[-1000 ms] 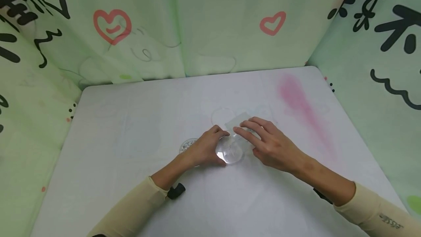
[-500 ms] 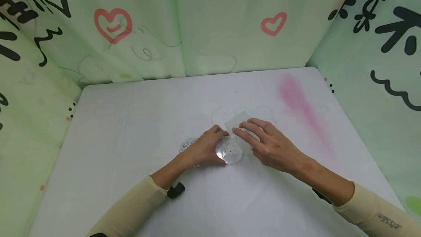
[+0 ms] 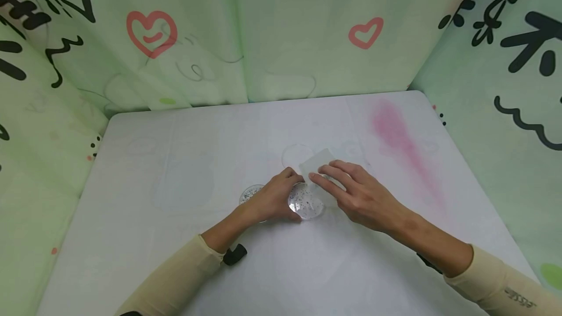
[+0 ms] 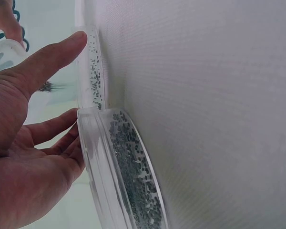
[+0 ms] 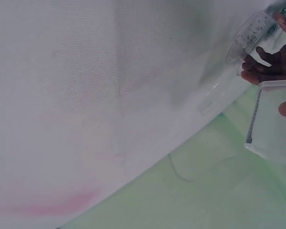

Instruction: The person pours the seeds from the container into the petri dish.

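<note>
My left hand grips a clear round dish low on the table, thumb at the near side and fingers at the far side. Small dark grains are scattered over its bottom. My right hand pinches a translucent whitish container with squared corners, held tilted just beyond the dish. In the left wrist view, a blurred streak of dark bits shows between container and dish. Partly hidden behind my left wrist, a second clear round dish is thick with dark grains in the left wrist view.
A faint clear ring-shaped piece lies on the white tablecloth beyond the hands, with another faint outline to its right. A pink stain marks the right side. Green printed curtains close in the back and both sides.
Dark grains have appeared in the gripped dish, which looked bare one second ago, and they have grown denser. The right hand has shifted slightly left; the left hand stays in place.
</note>
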A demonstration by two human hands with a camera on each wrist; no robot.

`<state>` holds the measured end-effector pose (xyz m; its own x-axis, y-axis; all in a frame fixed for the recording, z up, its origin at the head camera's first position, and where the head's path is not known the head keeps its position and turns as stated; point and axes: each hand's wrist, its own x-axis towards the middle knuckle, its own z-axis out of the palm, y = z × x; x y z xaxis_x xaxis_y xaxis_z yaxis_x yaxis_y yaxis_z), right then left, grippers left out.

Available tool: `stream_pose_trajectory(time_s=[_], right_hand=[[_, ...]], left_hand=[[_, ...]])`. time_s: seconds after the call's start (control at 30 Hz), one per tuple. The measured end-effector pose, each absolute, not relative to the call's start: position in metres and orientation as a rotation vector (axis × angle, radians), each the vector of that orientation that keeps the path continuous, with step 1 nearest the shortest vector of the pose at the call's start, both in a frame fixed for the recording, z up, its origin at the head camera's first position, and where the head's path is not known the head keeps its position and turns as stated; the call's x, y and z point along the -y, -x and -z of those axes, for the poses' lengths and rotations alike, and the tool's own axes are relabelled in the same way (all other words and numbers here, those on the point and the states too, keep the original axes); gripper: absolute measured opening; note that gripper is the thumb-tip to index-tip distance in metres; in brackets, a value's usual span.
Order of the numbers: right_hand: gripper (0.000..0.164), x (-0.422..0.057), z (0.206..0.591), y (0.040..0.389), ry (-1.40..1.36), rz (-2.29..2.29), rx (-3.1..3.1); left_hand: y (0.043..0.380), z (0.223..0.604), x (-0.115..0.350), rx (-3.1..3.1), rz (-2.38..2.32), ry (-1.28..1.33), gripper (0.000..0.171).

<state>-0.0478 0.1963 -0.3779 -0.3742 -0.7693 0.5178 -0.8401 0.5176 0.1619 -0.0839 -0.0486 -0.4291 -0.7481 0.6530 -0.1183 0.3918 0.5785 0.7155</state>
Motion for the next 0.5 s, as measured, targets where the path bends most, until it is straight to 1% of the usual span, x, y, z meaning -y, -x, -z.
stream_pose_trajectory(time_s=[0.5], right_hand=[[0.045,-0.194,0.3753,0.0478,-1.316,-0.131,2.156]], left_hand=[[0.0826,0.4274,0.0483,-2.456,-0.934,-0.852,0.094]])
